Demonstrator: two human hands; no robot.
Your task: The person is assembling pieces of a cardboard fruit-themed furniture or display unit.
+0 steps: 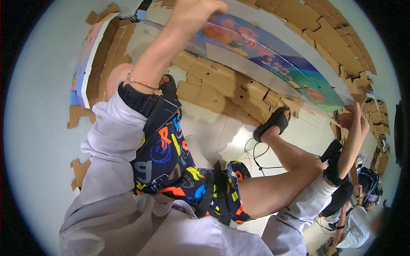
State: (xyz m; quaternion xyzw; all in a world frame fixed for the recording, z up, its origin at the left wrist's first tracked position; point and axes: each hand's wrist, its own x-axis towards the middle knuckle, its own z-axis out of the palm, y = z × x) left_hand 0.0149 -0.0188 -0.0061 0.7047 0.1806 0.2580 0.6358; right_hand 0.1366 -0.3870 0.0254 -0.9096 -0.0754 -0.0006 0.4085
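Observation:
A long cardboard panel, printed with flowers and fruit on blue and green, stretches slantwise in front of me. My left hand is closed at its upper left end, partly cut off by the top of the picture. At the lower right end my right hand grips the panel's corner, fingers bent around the edge. Under the panel, flat brown cardboard pieces with slots and small holes lie on the floor, between my sandalled feet.
Left of me stands a folded cardboard piece with a printed outer face. Brown cardboard sheets are stacked at the far right. A black cable lies on the tiled floor beside my right leg. Another person sits at the lower right.

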